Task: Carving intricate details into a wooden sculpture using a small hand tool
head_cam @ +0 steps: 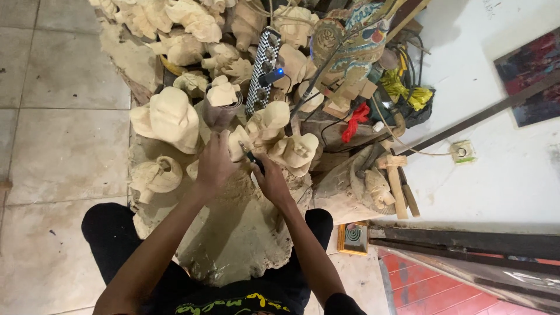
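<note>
The left hand has its fingers wrapped around a small pale wood carving. The right hand grips a dark tool touching that carving. More carved wood figures sit all around on the dusty floor

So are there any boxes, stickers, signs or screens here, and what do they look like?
Small square box: on the floor by the person's right knee, yellow edge, dark face with pale rings.
Painting: on the white wall at right, dark with red patches.
No screens show.
</note>
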